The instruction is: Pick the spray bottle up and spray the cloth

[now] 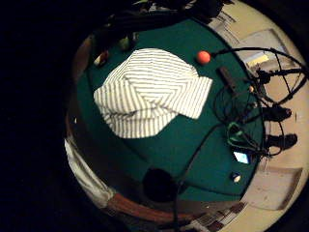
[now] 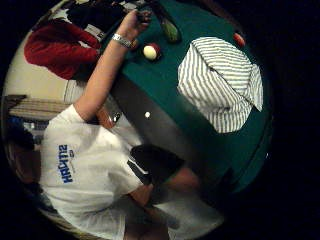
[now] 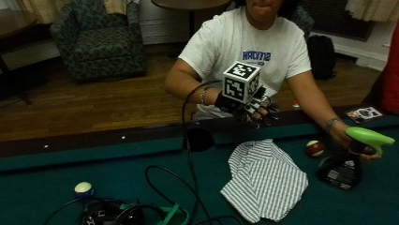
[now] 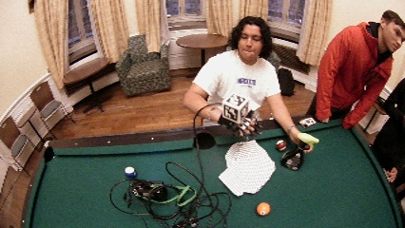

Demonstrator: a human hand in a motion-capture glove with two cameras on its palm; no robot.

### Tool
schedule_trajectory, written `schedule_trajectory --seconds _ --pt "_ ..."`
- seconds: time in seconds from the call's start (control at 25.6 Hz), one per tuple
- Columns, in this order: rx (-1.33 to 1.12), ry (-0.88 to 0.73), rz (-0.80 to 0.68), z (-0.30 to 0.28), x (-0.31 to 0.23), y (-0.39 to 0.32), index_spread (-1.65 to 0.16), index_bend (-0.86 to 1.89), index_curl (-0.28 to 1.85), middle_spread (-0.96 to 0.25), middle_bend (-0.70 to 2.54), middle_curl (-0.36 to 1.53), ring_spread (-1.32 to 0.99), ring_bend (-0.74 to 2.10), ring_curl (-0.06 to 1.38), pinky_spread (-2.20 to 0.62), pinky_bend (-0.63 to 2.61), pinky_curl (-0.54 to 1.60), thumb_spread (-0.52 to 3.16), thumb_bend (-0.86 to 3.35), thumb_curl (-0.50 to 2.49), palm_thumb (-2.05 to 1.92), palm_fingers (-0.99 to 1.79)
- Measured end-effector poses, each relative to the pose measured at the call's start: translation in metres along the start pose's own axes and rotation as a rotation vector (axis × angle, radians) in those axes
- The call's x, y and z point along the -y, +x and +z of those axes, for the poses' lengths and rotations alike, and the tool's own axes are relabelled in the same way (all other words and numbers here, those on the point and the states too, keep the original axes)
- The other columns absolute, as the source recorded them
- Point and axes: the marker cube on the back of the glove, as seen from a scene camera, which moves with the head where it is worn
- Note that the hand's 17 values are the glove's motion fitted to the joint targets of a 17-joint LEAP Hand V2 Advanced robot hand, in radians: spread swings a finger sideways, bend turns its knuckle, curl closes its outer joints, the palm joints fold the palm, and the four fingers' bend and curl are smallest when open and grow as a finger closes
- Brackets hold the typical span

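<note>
A striped white cloth [image 3: 265,180] lies folded on the green felt of the pool table [image 3: 75,164]. My gloved right hand [image 3: 254,110] hovers above the cloth's near edge, over the rail, with fingers relaxed and holding nothing. The spray bottle [image 3: 349,161], dark with a green trigger head, stands on the felt to the right of the cloth, and the person's bare hand [image 3: 358,149] grips its neck. In the palm views the cloth [image 1: 149,92] [image 2: 222,82] lies spread below the hand, and the bottle [image 2: 167,25] shows beside the bare hand.
A red-and-white ball [image 3: 314,148] sits between cloth and bottle. An orange ball [image 4: 263,208] lies near the front. A blue-and-white ball [image 3: 83,189] and a tangle of cables [image 3: 137,213] occupy the left. A corner pocket [image 3: 198,139] is in the rail.
</note>
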Motion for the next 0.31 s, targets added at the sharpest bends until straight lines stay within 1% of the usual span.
schedule_trajectory --seconds 0.31 --pt "-0.005 0.018 -0.047 -0.023 -0.025 -0.017 -0.49 0.15 0.27 -0.2 0.19 0.33 -0.17 0.36 0.31 0.19 0.46 0.35 0.85 -0.04 0.37 0.24 0.26"
